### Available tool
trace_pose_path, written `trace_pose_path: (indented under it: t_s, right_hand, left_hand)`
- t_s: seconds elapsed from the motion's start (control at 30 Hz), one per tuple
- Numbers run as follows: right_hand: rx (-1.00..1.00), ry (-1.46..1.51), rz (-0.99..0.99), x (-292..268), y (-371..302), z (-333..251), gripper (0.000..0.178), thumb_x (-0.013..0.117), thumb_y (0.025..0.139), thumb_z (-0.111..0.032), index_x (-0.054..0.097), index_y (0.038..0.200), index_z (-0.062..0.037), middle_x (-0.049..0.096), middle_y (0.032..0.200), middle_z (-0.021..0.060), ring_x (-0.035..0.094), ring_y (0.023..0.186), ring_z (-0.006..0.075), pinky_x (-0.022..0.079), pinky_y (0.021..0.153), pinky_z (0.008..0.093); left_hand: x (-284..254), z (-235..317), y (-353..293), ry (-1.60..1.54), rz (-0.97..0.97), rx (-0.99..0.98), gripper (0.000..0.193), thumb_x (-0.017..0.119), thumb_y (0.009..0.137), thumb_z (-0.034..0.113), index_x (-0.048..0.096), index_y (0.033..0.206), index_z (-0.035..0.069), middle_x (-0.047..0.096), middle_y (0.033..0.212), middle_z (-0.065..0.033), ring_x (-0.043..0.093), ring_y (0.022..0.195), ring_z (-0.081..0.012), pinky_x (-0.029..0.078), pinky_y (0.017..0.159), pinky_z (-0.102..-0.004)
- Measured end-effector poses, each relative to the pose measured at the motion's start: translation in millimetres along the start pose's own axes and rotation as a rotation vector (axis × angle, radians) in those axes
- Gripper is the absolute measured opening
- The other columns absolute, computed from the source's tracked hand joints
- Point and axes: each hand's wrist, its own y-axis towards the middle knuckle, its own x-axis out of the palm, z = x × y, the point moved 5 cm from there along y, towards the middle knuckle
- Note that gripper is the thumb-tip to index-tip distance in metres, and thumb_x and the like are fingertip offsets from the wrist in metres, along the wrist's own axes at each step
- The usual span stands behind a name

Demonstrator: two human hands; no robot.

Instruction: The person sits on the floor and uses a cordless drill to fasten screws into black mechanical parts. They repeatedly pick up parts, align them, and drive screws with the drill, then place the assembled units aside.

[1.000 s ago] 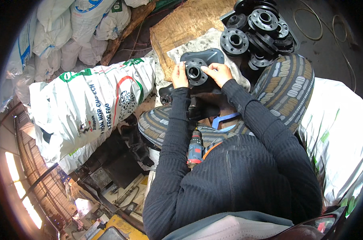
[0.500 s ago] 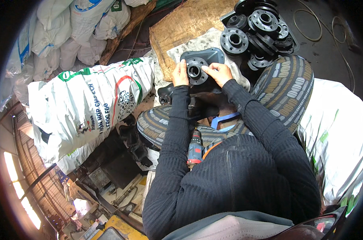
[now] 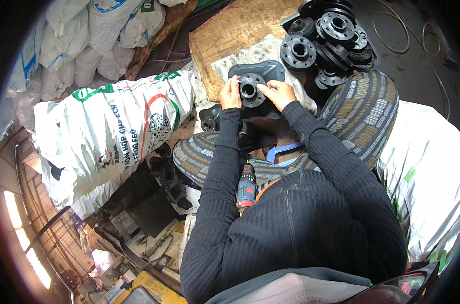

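Observation:
A round black flange (image 3: 252, 78), with a raised hollow hub and a ring of bolt holes, faces up between my hands. My left hand (image 3: 230, 95) grips its left edge, fingertips at the upper rim. On the right side, the thumb and forefinger of my right hand (image 3: 279, 95) press close to the hub; its other fingers are curled. Partly behind the flange lies a dark grey, tray-like metal part (image 3: 271, 69) with rounded corners, on a stained white cloth (image 3: 230, 63). Whether flange and tray-like part are joined cannot be seen.
Several similar black flanges (image 3: 297, 52) are heaped at the far right. A cordless drill (image 3: 246, 191) lies by my left forearm. White printed sacks (image 3: 118, 129) stand at the left, another white sack (image 3: 422, 167) at the right. Cardboard (image 3: 209, 48) lies beyond the cloth.
The flange has shifted very slightly to the right, and its face has turned a little. Both hands stay on it, with the right fingers moved slightly.

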Motion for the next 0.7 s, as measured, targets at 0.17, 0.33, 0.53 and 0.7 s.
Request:
trace_pose_path:
  t_s: [0.17, 0.33, 0.53, 0.7]
  right_hand:
    - [-0.018, -0.073, 0.028, -1, -2, -4, 0.042, 0.068, 0.078, -0.043, 0.061, 0.07, -0.0024, 0.053, 0.056, 0.0118, 0.051, 0.052, 0.0191, 0.041, 0.053, 0.0355]
    - [-0.046, -0.046, 0.066, -1, -1, 3, 0.041, 0.069, 0.077, -0.041, 0.06, 0.069, -0.002, 0.052, 0.056, 0.0115, 0.05, 0.051, 0.0191, 0.041, 0.052, 0.035]
    - [-0.043, -0.016, 0.064, 4, -7, -1, 0.04, 0.069, 0.078, -0.039, 0.059, 0.068, -0.0016, 0.053, 0.059, 0.0115, 0.049, 0.052, 0.0196, 0.041, 0.052, 0.034]
    - [-0.043, -0.015, 0.062, 5, -7, 5, 0.041, 0.069, 0.078, -0.038, 0.056, 0.067, -0.0008, 0.051, 0.058, 0.0127, 0.048, 0.052, 0.0203, 0.04, 0.052, 0.0349]
  left_hand:
    - [-54, 58, -25, 0.101, -0.049, -0.086, 0.037, 0.052, 0.094, 0.025, 0.053, 0.122, 0.0, 0.059, 0.11, -0.0144, 0.061, 0.09, -0.0185, 0.047, 0.081, -0.0304]
    - [-163, 127, -185, 0.527, -0.799, -0.301, 0.046, 0.062, 0.073, 0.008, 0.056, 0.118, 0.003, 0.062, 0.101, -0.0158, 0.061, 0.095, -0.0312, 0.046, 0.089, -0.0399]
    - [-115, 105, -287, 0.692, -0.475, -0.338, 0.079, 0.075, 0.066, 0.022, 0.039, 0.135, 0.007, 0.052, 0.12, -0.0177, 0.054, 0.109, -0.0327, 0.046, 0.087, -0.0377]
    - [-119, 111, -237, 0.6, -0.336, -0.374, 0.053, 0.069, 0.076, 0.015, 0.05, 0.125, 0.008, 0.057, 0.115, -0.0133, 0.058, 0.102, -0.0252, 0.049, 0.084, -0.0351]
